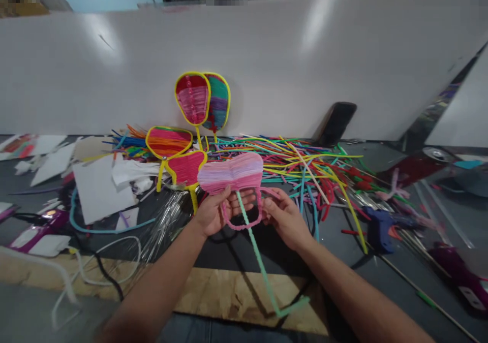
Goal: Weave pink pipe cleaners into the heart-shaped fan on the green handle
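A pipe-cleaner shape (231,173) in pink and lilac bands is held up in front of me. Below its filled upper part hangs an open pink loop. A pale green pipe-cleaner stem (257,254) runs down from it and bends sideways at the bottom. My left hand (217,211) grips the shape near its lower left edge, thumb in front and fingers behind. At the loop's right side, my right hand (284,216) pinches a pink pipe cleaner (270,192). The right fingertips are partly hidden.
Yellow-edged pipe-cleaner shapes (192,99) lean on the white board behind. Loose pipe cleaners (305,165) cover the table's back. A phone (337,122) leans there too. Glue guns (381,228) lie at right, another purple tool (41,231) at left, beside white card (97,190).
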Demonstrator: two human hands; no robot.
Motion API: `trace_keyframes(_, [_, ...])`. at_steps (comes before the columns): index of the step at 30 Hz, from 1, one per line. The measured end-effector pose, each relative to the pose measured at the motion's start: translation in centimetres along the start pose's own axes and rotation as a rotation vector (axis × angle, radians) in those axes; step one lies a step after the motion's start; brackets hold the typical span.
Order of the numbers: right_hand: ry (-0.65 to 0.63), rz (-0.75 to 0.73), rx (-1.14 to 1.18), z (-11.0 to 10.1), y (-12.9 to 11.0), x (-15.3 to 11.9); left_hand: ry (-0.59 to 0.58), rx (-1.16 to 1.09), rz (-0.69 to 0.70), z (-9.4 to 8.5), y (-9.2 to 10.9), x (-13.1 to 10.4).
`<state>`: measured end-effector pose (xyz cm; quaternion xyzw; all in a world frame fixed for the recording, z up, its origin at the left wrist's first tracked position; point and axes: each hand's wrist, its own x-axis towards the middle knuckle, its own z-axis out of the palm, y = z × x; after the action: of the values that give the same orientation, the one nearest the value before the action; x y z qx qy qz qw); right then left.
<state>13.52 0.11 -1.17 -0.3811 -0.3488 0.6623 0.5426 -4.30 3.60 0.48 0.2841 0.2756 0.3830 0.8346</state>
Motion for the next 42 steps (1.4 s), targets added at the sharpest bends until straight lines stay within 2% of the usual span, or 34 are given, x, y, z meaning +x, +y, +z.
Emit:
trace_keyframes(3, [0.026,0.009,0.074,-0.3,-0.4,0.2,-0.013,0.012,-0.032,-0.1,0.0,0.0])
trace_keyframes(8, [-0.041,0.053,0.015,-0.7,0.1,0.3,-0.043,0.001,-0.083,-0.4,-0.3,0.0])
trace_keyframes(13, [-0.044,-0.061,-0.135,-1.1,0.7,0.5,-0.067,-0.028,-0.138,-0.1,-0.5,-0.1])
trace_keyframes(18, [-0.062,-0.145,-0.262,-1.3,0.3,0.6,-0.008,-0.045,-0.111,0.2,-0.5,0.0])
trace_keyframes(20, [-0.086,-0.096,-0.199,-1.3,0.2,0.5,0.034,-0.030,-0.101,0.2,-0.4,0.0])
trace_keyframes(23, [-0.126,0.028,0.018,-1.0,0.2,0.3,0.104,0.009,-0.078,0.3,-0.2,0.0])
trace_keyframes(27, [-0.080,0.111,0.235,-0.7,-0.2,0.3,0.069,0.037,-0.013,0.6,0.1,-0.3])
trace_keyframes(31, [-0.030,0.155,0.264,-1.0,-0.5,0.5,0.055,0.162,0.058,0.6,0.3,-0.7])
trace_keyframes(36, [-0.085,0.205,0.196,-1.3,-0.4,0.7,0.128,0.331,0.031,0.1,0.6,-0.8])
trace_keyframes(38, [-0.097,0.196,0.204,-1.1,-0.4,0.5,0.096,0.311,0.054,0.1,0.9,-1.1])
trace_keyframes(42, [-0.092,0.165,0.280,-0.6,-0.7,0.1,-0.075,0.217,0.117,0.2,1.6,-2.0])
